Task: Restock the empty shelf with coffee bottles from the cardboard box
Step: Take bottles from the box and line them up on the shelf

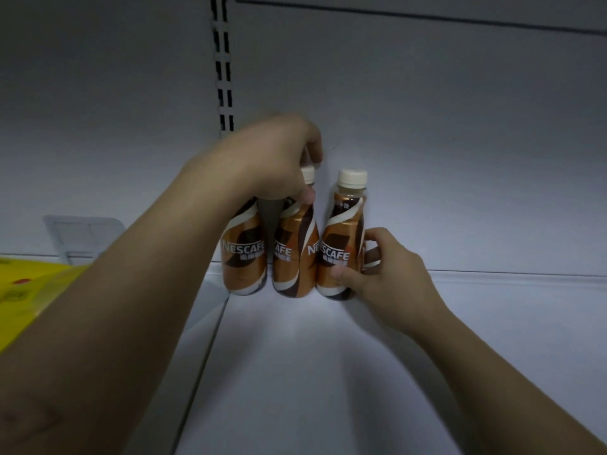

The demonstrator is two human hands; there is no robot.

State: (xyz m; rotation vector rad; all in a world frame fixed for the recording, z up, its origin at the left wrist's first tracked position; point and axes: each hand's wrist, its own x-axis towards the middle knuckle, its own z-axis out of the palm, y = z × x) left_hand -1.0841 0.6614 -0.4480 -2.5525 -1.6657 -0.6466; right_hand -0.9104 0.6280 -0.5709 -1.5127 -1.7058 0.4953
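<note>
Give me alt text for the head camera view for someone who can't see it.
Two bare hands set Nescafe coffee bottles on a white shelf: the left hand grips the necks of the left bottle and middle bottle, the right hand holds the right bottle. A yellow package lies at far left.

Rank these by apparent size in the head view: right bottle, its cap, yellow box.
1. Yellow box, though cut off and nearer the camera, so true size is unsure.
2. Right bottle.
3. Cap.
</note>
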